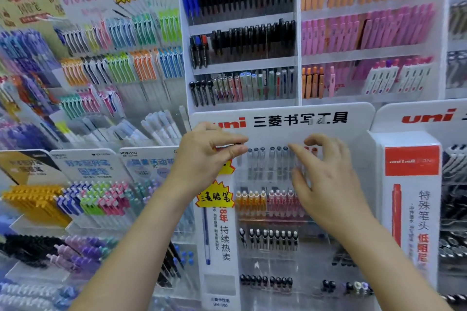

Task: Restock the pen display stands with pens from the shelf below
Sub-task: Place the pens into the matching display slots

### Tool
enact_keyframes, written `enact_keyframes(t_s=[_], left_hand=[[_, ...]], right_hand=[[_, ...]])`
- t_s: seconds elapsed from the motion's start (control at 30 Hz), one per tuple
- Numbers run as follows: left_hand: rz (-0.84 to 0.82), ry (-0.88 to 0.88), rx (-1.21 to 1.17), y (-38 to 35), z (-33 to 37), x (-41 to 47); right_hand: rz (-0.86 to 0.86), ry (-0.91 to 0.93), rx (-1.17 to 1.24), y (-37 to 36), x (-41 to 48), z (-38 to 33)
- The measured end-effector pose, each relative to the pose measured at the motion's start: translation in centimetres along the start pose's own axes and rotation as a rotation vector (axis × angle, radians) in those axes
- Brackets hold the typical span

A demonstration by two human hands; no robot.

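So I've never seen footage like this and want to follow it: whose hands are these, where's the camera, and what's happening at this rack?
No machine here: a person wears one wide-angle camera on the head, looking forward and down, so it sees roughly what they see. They face shop shelves packed with pens. Both hands are at the top row of the white uni display stand. The left hand pinches what looks like a thin dark pen between thumb and fingers. The right hand curls over the clear pens in that row; whether it grips one is unclear.
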State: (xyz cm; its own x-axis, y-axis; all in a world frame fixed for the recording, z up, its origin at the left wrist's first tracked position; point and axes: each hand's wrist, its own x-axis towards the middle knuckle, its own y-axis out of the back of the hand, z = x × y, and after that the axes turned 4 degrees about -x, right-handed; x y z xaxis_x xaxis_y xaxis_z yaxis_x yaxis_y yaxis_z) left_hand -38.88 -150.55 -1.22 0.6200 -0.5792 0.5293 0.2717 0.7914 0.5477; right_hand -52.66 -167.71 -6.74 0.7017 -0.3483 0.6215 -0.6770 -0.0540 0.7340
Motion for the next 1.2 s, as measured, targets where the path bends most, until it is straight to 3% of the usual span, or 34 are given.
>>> enact_keyframes(t_s=[0.37,0.83,1.07,1.2], left_hand=[[0.043,0.120,-0.050,-0.7,-1.2,0.3],[-0.125,-0.150,0.274,0.4,-1.4,1.9],[-0.033,-0.115,0.116,-0.7,-2.2,0.8],[-0.077,-0.204,0.189,-0.8,-2.8,0.7]], right_hand=[[0.080,0.011,-0.053,-0.2,-0.1,-0.5],[0.098,0.003,-0.078,-0.4,-0.6,-1.0],[0.038,0.097,-0.103,-0.9,0.1,-3.7],[-0.013,0.139,-0.126,-2.1,0.7,-4.9]])
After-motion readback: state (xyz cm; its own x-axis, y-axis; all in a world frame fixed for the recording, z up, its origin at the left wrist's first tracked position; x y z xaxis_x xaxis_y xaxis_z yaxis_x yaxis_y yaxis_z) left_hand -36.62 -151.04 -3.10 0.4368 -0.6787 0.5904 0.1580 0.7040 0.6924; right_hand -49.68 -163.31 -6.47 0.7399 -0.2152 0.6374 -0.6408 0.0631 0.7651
